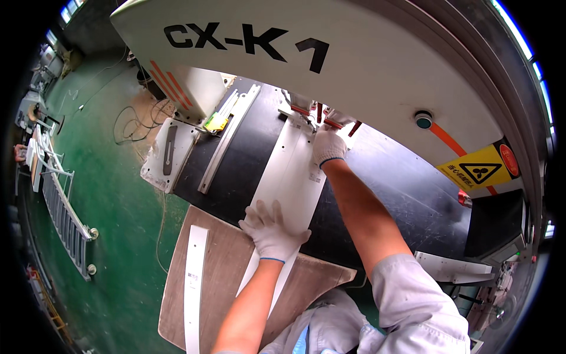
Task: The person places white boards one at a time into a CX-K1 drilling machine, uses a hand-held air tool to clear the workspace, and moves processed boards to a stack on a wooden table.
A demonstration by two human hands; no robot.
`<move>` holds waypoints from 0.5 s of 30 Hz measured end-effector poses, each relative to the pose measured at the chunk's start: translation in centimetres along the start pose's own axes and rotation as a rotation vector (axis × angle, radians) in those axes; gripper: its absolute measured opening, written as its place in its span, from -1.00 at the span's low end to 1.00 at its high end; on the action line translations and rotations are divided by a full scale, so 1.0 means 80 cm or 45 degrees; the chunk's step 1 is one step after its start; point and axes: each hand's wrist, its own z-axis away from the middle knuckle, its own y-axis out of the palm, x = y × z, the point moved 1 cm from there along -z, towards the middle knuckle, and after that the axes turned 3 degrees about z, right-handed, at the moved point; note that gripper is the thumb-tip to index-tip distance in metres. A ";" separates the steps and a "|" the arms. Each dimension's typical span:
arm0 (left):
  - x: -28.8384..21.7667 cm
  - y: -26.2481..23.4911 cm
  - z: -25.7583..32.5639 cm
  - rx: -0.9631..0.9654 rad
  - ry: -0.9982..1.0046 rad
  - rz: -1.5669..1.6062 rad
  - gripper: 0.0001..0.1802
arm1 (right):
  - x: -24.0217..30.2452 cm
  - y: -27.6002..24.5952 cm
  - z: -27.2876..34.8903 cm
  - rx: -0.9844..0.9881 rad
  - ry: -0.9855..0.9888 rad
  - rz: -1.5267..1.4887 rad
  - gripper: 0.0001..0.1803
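Note:
A long white panel (289, 177) with small holes and printed labels lies lengthwise on the black worktable (383, 183), its near end reaching over a brown wooden board (236, 248). My left hand (271, 233), in a white knitted glove, rests flat on the panel with fingers spread. Farther up, my right hand (330, 147), gloved the same way, is closed at the panel's far end, under the machine's working head (315, 112) with its red parts. Its fingertips are partly hidden, and what they grip cannot be made out.
The white machine housing (377, 76) spans overhead, with a round button (423, 119) and a yellow warning sticker (477, 168). A metal rail (230, 138) lies left of the panel. Another white strip (193, 289) lies on the wooden board. A roller rack (65, 221) stands on the green floor.

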 end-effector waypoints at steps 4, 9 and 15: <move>0.007 0.000 0.006 -0.026 0.002 -0.002 0.39 | 0.013 -0.029 0.124 -0.257 -0.244 0.147 -0.56; 0.008 -0.006 0.009 0.052 -0.063 -0.012 0.39 | -0.019 -0.046 0.247 -0.046 -0.075 -0.339 -0.55; -0.004 -0.011 0.012 0.067 -0.043 -0.048 0.41 | -0.077 -0.037 0.277 -0.014 0.203 -0.331 -0.51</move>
